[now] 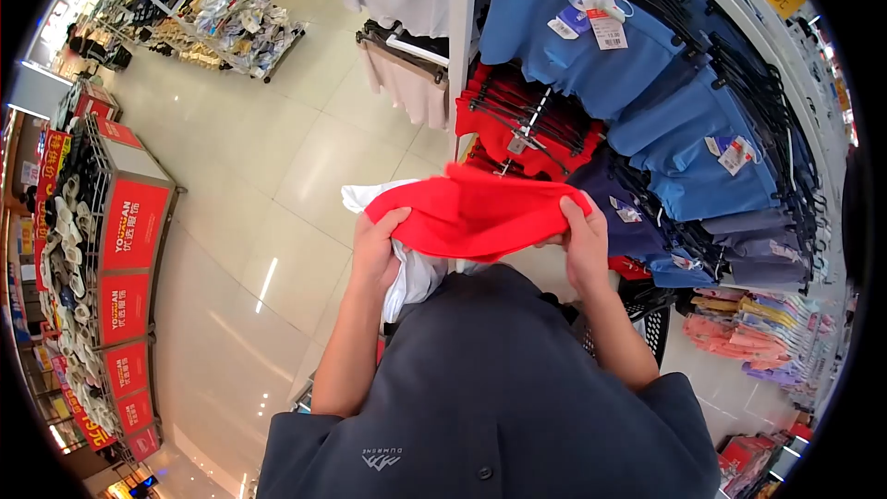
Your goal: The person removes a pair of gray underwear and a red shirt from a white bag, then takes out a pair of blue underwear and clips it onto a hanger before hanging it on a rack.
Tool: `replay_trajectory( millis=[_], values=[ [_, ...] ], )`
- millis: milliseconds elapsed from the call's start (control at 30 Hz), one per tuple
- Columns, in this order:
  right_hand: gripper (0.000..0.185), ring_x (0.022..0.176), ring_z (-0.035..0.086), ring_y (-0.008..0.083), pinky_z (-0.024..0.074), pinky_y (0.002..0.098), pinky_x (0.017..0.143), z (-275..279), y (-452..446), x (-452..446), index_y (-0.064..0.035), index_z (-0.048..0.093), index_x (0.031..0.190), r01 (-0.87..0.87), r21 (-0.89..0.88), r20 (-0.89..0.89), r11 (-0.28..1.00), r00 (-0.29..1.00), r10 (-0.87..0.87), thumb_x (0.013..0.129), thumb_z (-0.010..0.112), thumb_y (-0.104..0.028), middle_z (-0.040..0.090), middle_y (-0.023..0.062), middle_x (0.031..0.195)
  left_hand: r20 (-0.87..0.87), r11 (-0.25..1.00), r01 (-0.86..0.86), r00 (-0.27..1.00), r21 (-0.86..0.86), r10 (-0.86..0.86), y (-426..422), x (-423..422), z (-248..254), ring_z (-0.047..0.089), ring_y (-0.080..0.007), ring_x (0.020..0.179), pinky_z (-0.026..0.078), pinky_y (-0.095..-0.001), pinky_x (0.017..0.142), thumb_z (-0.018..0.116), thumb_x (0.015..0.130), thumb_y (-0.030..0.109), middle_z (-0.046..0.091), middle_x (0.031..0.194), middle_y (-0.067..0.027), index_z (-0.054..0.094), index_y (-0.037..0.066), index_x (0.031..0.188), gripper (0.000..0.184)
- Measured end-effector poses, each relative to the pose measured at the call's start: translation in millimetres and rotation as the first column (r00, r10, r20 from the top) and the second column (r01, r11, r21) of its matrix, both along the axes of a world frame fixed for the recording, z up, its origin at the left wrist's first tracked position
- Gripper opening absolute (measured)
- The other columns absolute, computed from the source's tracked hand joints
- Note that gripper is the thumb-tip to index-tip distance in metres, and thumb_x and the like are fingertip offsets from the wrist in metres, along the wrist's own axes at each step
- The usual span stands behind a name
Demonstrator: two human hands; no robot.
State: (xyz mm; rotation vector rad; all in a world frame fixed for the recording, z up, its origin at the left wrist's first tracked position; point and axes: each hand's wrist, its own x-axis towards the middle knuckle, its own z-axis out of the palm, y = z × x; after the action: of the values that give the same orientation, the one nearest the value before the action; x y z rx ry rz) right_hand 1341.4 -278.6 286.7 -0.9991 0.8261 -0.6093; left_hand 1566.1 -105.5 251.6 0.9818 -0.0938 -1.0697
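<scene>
A red cloth garment (467,217) is stretched between my two hands in front of my chest. My left hand (377,245) pinches its left end, and a white cloth (416,277) hangs beneath and beside that hand. At the other end, my right hand (584,240) grips the red fabric between thumb and fingers. Just beyond the garment, red clothes (545,143) hang on a rack. Blue garments (582,37) with paper tags (607,30) hang above and to the right.
Shoe shelves (74,249) with red panels (125,222) line the left. A garment rack (231,28) stands at the upper left. Tiled floor (277,157) lies between. Right of me are a black basket (654,323) and small colourful clothes (753,328).
</scene>
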Motion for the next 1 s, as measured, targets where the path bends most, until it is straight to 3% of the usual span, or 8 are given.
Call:
replay_trajectory(
  millis=[67,100,167,267,533,733,833,1000],
  values=[
    [0.031,0.094,0.065,0.0265,0.0543,0.0378,0.081,-29.2,-19.8,-12.4,-0.0003,0.054,0.112,-0.215,-0.523,-0.508,0.825,0.856,-0.099,0.090,0.061,-0.021,0.066,0.0131,0.101,0.004,0.995,-0.056,0.998,0.080,0.056,-17.7,-5.5,15.2,0.055,-0.0126,0.056,0.039,-0.0260,0.045,0.059,0.088,0.003,0.064,0.082,-0.0067,0.059,-0.001,0.108,0.021],
    [0.031,0.094,0.065,0.0265,0.0543,0.0378,0.081,-23.8,-21.8,-3.5,-0.0003,0.054,0.112,-0.213,-0.513,-0.507,0.831,0.857,-0.094,0.090,0.061,-0.021,0.066,0.0131,0.101,0.045,0.995,-0.026,0.999,0.100,0.022,-23.9,-6.6,16.2,0.055,-0.0127,0.057,0.040,-0.0262,0.046,0.059,0.088,0.003,0.064,0.081,-0.0063,0.059,-0.001,0.105,0.017],
    [0.048,0.112,0.056,0.0333,0.0435,0.0429,0.098,1.4,-15.3,28.1,-0.0004,0.052,0.120,-0.413,-0.822,-0.487,0.392,0.867,-0.106,0.082,0.070,-0.024,0.059,0.0178,0.117,0.097,0.991,0.037,0.994,0.131,-0.050,-36.2,-7.3,17.5,0.056,-0.0130,0.059,0.042,-0.0264,0.048,0.061,0.089,0.005,0.062,0.080,-0.0057,0.058,0.001,0.098,0.011],
    [0.063,0.119,0.050,0.0363,0.0385,0.0418,0.102,-3.2,3.0,77.2,-0.0006,0.046,0.130,-0.520,-0.796,-0.404,0.309,0.837,0.368,0.077,0.073,-0.021,0.053,0.0203,0.125,0.099,0.994,0.043,0.994,0.101,-0.053,-52.5,-8.5,16.2,0.057,-0.0128,0.061,0.043,-0.0262,0.049,0.061,0.089,0.006,0.062,0.080,-0.0061,0.059,0.001,0.100,0.012],
    [0.037,0.084,0.067,0.0267,0.0525,0.0332,0.076,-20.4,-38.0,114.5,0.0027,0.055,0.119,-0.581,-0.549,-0.331,0.601,0.811,0.482,0.086,0.064,-0.010,0.067,0.0156,0.096,-0.030,0.998,0.001,1.000,-0.068,-0.003,-68.0,30.3,15.8,0.048,-0.0093,0.056,0.038,-0.0240,0.053,0.058,0.094,0.022,0.062,0.080,-0.0062,0.059,0.000,0.105,0.024],
    [0.036,0.077,0.060,0.0079,0.0499,0.0247,0.069,-0.7,-66.4,123.4,0.0024,0.064,0.106,-0.496,0.255,-0.028,0.830,0.854,0.519,0.100,0.052,-0.031,0.066,0.0021,0.088,0.013,0.941,0.291,0.955,0.170,-0.298,-74.6,97.6,0.8,0.042,-0.0095,0.048,0.036,-0.0241,0.051,0.059,0.094,0.019,0.056,0.062,-0.0036,0.059,-0.003,0.098,0.023],
    [0.037,0.076,0.059,0.0070,0.0500,0.0251,0.068,-6.7,-58.1,132.4,0.0024,0.063,0.106,-0.490,0.147,-0.152,0.859,0.847,0.509,0.100,0.052,-0.032,0.066,0.0019,0.089,0.250,0.649,0.398,0.694,0.649,-0.675,-68.3,138.7,-36.8,0.054,-0.0118,0.056,0.043,-0.0250,0.056,0.065,0.086,0.014,0.062,0.069,-0.0066,0.056,-0.006,0.096,0.025],
    [0.045,0.068,0.056,0.0062,0.0482,0.0256,0.064,-1.5,-30.4,145.6,0.0029,0.068,0.094,-0.455,0.070,-0.326,0.888,0.831,0.452,0.098,0.053,-0.040,0.064,0.0017,0.078,0.610,0.767,0.023,0.590,0.642,-0.529,-51.9,145.8,-62.6,0.056,-0.0120,0.064,0.046,-0.0249,0.061,0.068,0.084,0.014,0.062,0.081,-0.0099,0.051,-0.007,0.115,0.041]
  ],
)
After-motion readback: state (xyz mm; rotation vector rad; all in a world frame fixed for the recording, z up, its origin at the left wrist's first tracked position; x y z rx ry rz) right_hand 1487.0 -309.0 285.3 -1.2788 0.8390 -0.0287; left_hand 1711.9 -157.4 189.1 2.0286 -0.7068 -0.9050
